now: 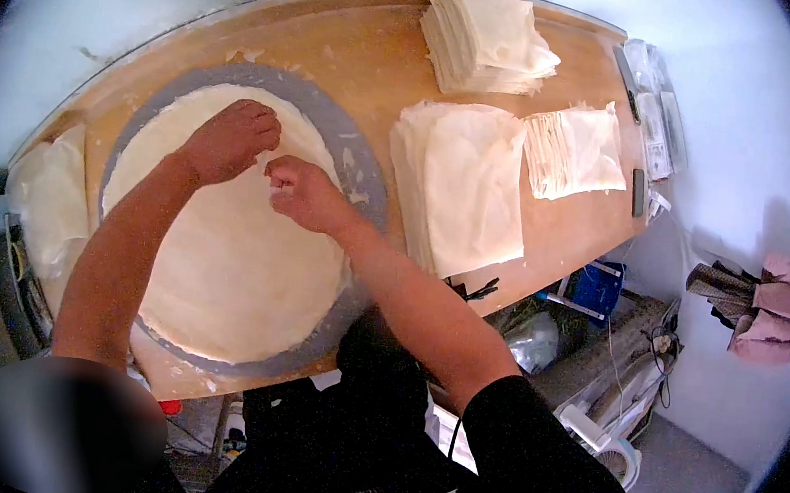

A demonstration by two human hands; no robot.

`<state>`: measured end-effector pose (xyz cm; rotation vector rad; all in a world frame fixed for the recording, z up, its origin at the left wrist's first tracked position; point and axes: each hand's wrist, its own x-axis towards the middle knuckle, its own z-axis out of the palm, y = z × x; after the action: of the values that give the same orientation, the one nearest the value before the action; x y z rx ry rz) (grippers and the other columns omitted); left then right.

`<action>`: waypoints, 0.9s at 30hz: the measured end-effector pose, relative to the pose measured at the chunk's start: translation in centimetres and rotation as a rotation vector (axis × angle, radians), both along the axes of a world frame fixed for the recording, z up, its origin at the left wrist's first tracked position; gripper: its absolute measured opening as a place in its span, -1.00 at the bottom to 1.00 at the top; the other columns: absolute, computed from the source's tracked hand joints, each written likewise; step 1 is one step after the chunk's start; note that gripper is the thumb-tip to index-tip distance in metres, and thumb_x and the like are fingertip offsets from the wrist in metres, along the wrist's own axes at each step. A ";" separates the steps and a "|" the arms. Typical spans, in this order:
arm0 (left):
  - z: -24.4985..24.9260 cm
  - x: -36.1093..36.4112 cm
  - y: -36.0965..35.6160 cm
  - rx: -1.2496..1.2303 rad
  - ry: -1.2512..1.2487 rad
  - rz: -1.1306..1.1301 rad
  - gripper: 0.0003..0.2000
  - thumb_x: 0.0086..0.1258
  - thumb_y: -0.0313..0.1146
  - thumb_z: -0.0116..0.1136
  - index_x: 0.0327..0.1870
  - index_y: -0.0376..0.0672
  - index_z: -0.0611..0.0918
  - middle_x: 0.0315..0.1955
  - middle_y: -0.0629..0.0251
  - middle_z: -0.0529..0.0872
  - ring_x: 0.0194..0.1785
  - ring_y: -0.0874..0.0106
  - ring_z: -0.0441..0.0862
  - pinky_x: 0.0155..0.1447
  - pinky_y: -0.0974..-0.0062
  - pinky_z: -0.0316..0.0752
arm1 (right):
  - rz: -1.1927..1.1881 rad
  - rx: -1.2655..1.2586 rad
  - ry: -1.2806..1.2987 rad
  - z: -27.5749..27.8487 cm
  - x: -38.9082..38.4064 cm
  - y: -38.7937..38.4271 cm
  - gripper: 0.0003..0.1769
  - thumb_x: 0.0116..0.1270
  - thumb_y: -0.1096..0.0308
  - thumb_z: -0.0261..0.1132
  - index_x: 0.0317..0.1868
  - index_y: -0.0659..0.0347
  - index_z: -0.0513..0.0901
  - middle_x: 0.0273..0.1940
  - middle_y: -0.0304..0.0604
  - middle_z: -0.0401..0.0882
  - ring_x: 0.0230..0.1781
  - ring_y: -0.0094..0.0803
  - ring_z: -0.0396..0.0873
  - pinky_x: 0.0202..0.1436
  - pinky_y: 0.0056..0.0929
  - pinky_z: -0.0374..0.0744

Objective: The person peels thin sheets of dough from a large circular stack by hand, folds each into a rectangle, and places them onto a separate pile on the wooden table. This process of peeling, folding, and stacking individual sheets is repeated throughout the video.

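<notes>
A large round stack or sheet of pale, thin dough (241,270) lies on a grey round mat (366,149) on the wooden table. Over its upper part is my left hand (234,141), fingers curled and closed. Close to its right, my right hand (308,196) is closed too, thumb and fingers drawn together and turned toward the left hand. Both hands are at the dough's surface, and whatever lies between their fingers is too small or hidden to make out. White scraps cling to the mat's right rim.
Right of the mat, folded pale sheets stand in a large pile (463,186), a smaller pile (575,155) and a back pile (486,41). A plastic-wrapped pale bundle (52,199) lies at left. Clear packages (655,110) sit by the right edge. A blue stool (595,290) stands below.
</notes>
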<state>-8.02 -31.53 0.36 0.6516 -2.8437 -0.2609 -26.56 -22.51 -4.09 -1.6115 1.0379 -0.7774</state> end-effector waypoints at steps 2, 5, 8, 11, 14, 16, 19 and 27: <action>0.1 -0.3 -0.9 0.079 -0.124 -0.089 -0.90 0.11 -0.48 0.12 -0.33 -0.16 0.59 -0.22 0.22 0.59 0.02 0.18 0.52 0.23 0.24 0.38 | 0.005 -0.043 -0.006 -0.7 -0.1 -0.2 -0.82 0.07 0.48 0.29 -0.30 0.34 0.51 -0.14 -0.08 0.58 -0.19 -0.29 0.56 -0.04 -0.39 0.52; 0.3 0.1 -0.6 0.022 -0.178 -0.069 -0.96 0.10 -0.45 0.14 -0.43 -0.16 0.55 -0.35 0.22 0.57 -0.08 0.18 0.52 0.07 0.26 0.45 | -0.051 0.172 -0.026 -1.2 0.0 -1.0 -0.79 0.14 0.43 0.31 -0.21 0.32 0.58 -0.03 -0.09 0.59 -0.08 -0.36 0.56 0.01 -0.41 0.53; -0.1 1.5 0.2 -0.030 -0.335 -0.019 -0.95 0.11 -0.43 0.15 -0.44 -0.14 0.53 -0.44 0.20 0.56 -0.16 0.17 0.52 -0.03 0.26 0.48 | -0.077 0.375 0.168 -1.6 -1.1 -2.4 -0.62 0.24 0.30 0.34 0.04 0.27 0.61 0.01 -0.15 0.62 -0.02 -0.44 0.55 0.02 -0.42 0.54; 1.2 3.2 1.4 -0.038 -0.296 -0.047 -0.95 0.14 -0.43 0.13 -0.44 -0.14 0.51 -0.49 0.18 0.55 -0.21 0.17 0.52 -0.11 0.23 0.48 | -0.375 0.425 -0.089 -3.7 -1.8 -2.5 -0.53 0.26 0.23 0.35 0.12 0.28 0.57 -0.03 -0.15 0.63 -0.04 -0.45 0.57 0.00 -0.43 0.55; 3.4 4.3 3.5 0.036 -0.374 -0.021 -0.94 0.14 -0.41 0.11 -0.44 -0.14 0.50 -0.50 0.18 0.53 -0.22 0.17 0.52 -0.15 0.22 0.47 | -0.268 0.328 -0.001 -3.4 -2.1 -2.0 -0.44 0.24 0.11 0.37 0.16 0.26 0.56 0.08 0.05 0.59 0.05 -0.19 0.59 0.18 -0.30 0.51; 5.1 4.9 5.3 0.037 -0.407 -0.037 -0.94 0.14 -0.41 0.11 -0.44 -0.14 0.50 -0.52 0.18 0.53 -0.24 0.18 0.53 -0.17 0.22 0.46 | -0.206 0.414 0.018 -0.5 -1.7 -0.8 -0.43 0.24 0.07 0.38 0.16 0.23 0.56 0.09 0.03 0.59 0.06 -0.22 0.58 0.17 -0.29 0.52; 6.7 5.8 8.6 0.055 -0.469 -0.023 -0.93 0.13 -0.40 0.11 -0.44 -0.15 0.50 -0.53 0.19 0.53 -0.28 0.20 0.54 -0.19 0.23 0.46 | -0.111 0.298 0.114 0.4 -0.8 1.2 -0.44 0.26 0.13 0.37 0.20 0.22 0.53 0.09 -0.08 0.55 0.05 -0.30 0.53 0.12 -0.35 0.51; 10.8 7.8 15.8 0.188 -0.516 0.150 -0.89 0.12 -0.37 0.11 -0.36 -0.15 0.58 -0.46 0.19 0.58 -0.27 0.21 0.58 -0.15 0.25 0.49 | 0.212 -0.191 0.317 1.6 -3.6 9.5 -0.24 0.12 0.11 0.46 0.31 0.13 0.41 0.20 -0.04 0.45 0.18 -0.13 0.45 0.19 -0.26 0.49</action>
<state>-0.20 -15.73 11.13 1.1078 -3.2534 -0.3872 -30.12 -13.01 -2.45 -2.0195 1.0132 -0.4996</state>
